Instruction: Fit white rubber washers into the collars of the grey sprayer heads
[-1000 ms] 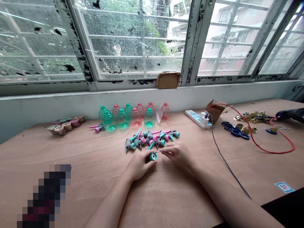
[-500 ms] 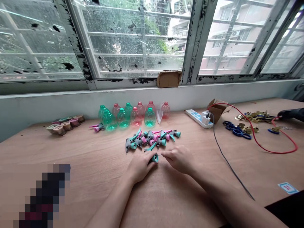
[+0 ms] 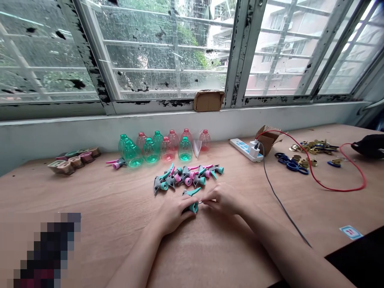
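Observation:
My left hand [image 3: 173, 212] is closed around a trigger spray head [image 3: 194, 207], whose teal collar faces right and whose teal trigger sticks out above my fingers. Beside it, the fingertips of my right hand [image 3: 221, 199] pinch a thin pale tube [image 3: 201, 203] at the mouth of the collar. Most of the tube is hidden by my fingers, so I cannot tell how far it reaches inside. Just beyond my hands lies a pile of grey spray heads [image 3: 188, 181] with teal and pink collars and triggers.
Green bottles [image 3: 151, 154] and pink bottles [image 3: 168, 154] stand along the wall. One spray head [image 3: 117, 163] lies apart, left. A power strip [image 3: 246, 150], grey cable [image 3: 279, 200], cardboard box [image 3: 268, 140] and blue-handled scissors [image 3: 297, 167] occupy the right. Small containers [image 3: 64, 167] sit far left.
The spray head in my left hand has turned a little, and its trigger shows more. My right fingers have curled closer to the collar. The whole view has shifted slightly.

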Demonstrator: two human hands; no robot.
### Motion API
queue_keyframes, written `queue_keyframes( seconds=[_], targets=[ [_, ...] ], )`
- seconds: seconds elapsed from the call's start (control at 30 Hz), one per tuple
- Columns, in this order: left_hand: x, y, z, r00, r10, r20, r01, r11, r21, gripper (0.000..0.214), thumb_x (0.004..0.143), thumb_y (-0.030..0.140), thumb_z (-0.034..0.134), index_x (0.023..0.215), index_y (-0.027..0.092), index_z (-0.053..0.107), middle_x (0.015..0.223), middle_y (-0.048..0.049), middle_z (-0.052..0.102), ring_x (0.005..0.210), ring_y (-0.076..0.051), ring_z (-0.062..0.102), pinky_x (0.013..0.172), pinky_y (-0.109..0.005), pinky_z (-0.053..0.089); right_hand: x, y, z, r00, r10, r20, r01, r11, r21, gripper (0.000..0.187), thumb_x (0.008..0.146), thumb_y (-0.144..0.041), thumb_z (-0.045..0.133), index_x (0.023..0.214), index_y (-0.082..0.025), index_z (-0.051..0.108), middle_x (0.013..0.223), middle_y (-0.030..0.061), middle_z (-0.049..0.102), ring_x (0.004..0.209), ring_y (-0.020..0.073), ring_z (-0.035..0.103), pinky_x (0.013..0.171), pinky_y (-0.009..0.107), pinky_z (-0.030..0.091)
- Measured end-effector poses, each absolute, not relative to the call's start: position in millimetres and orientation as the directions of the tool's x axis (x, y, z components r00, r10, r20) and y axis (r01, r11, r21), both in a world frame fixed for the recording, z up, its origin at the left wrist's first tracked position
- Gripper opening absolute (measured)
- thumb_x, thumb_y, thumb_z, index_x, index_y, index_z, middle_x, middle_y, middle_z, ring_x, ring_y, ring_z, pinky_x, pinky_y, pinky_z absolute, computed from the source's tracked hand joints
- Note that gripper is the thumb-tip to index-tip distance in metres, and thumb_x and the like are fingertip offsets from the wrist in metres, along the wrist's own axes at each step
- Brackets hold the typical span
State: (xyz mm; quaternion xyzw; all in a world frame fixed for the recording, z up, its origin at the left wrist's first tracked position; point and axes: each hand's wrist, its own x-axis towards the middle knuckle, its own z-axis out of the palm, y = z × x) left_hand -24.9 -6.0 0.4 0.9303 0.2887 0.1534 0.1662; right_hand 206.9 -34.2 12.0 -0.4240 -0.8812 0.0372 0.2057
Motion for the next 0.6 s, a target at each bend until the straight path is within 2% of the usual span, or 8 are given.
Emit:
queue_keyframes(
  seconds=[0.1, 0.17, 0.27, 0.4, 0.5, 0.6],
  targets=[
    [-26.0, -5.2, 0.1, 0.784, 0.592, 0.188, 0.489, -0.775, 0.401, 0.038, 0.084, 0.025, 0.061, 0.121, 0.031, 0.06, 0.116, -0.0008, 0.065, 0.105, -0.02, 0.059, 0.082, -0.026, 0.046, 210.4, -28.9, 4.6, -0.583, 0.732, 0.351, 0.669, 0.678, -0.304, 0.02, 0.088, -0.023, 0.057, 0.092, -0.024, 0.076, 0.071, 0.002, 0.074, 0.058, 0.011, 0.06, 0.054, 0.022, 0.032],
    [-26.2, -5.3, 0.5, 0.77, 0.609, 0.192, 0.503, -0.764, 0.404, 0.037, 0.085, 0.026, 0.06, 0.121, 0.03, 0.06, 0.116, -0.0014, 0.066, 0.104, -0.02, 0.06, 0.084, -0.027, 0.046, 210.8, -27.0, 0.3, -0.578, 0.73, 0.363, 0.656, 0.681, -0.325, 0.021, 0.09, -0.023, 0.055, 0.091, -0.024, 0.076, 0.069, 0.002, 0.073, 0.056, 0.0106, 0.059, 0.054, 0.021, 0.032],
    [-25.2, -6.2, 2.2, 0.712, 0.668, 0.215, 0.56, -0.726, 0.4, 0.037, 0.084, 0.027, 0.059, 0.121, 0.028, 0.06, 0.115, -0.0028, 0.067, 0.103, -0.022, 0.06, 0.084, -0.03, 0.046, 205.6, -28.5, -3.3, -0.503, 0.763, 0.407, 0.705, 0.634, -0.318, 0.022, 0.09, -0.024, 0.054, 0.089, -0.025, 0.077, 0.068, 0.0013, 0.072, 0.056, 0.0105, 0.058, 0.056, 0.022, 0.032],
    [-22.1, -9.1, 5.1, 0.611, 0.745, 0.267, 0.625, -0.661, 0.415, 0.031, 0.083, 0.029, 0.059, 0.114, 0.025, 0.062, 0.109, -0.0024, 0.07, 0.095, -0.022, 0.063, 0.079, -0.03, 0.046, 191.6, -34.3, -3.2, -0.338, 0.789, 0.513, 0.813, 0.52, -0.264, 0.022, 0.09, -0.027, 0.055, 0.091, -0.026, 0.077, 0.078, 0.0031, 0.074, 0.066, 0.0127, 0.061, 0.059, 0.023, 0.033],
    [-20.2, -11.6, 6.2, 0.589, 0.756, 0.285, 0.633, -0.651, 0.419, 0.026, 0.084, 0.031, 0.059, 0.109, 0.025, 0.063, 0.102, -0.0012, 0.071, 0.089, -0.022, 0.064, 0.073, -0.028, 0.045, 186.6, -36.0, -2.2, -0.324, 0.785, 0.528, 0.82, 0.511, -0.257, 0.021, 0.09, -0.027, 0.055, 0.091, -0.026, 0.077, 0.081, 0.0023, 0.074, 0.07, 0.0135, 0.063, 0.06, 0.024, 0.033],
    [-19.2, -13.2, 5.9, 0.594, 0.749, 0.293, 0.624, -0.659, 0.42, 0.03, 0.083, 0.027, 0.06, 0.112, 0.027, 0.06, 0.104, -0.0002, 0.071, 0.092, -0.022, 0.064, 0.075, -0.028, 0.045, 189.5, -34.4, -1.7, -0.324, 0.807, 0.493, 0.792, 0.517, -0.326, 0.02, 0.088, -0.026, 0.058, 0.092, -0.027, 0.077, 0.081, 0.0011, 0.075, 0.068, 0.0134, 0.064, 0.06, 0.024, 0.035]
  ],
)
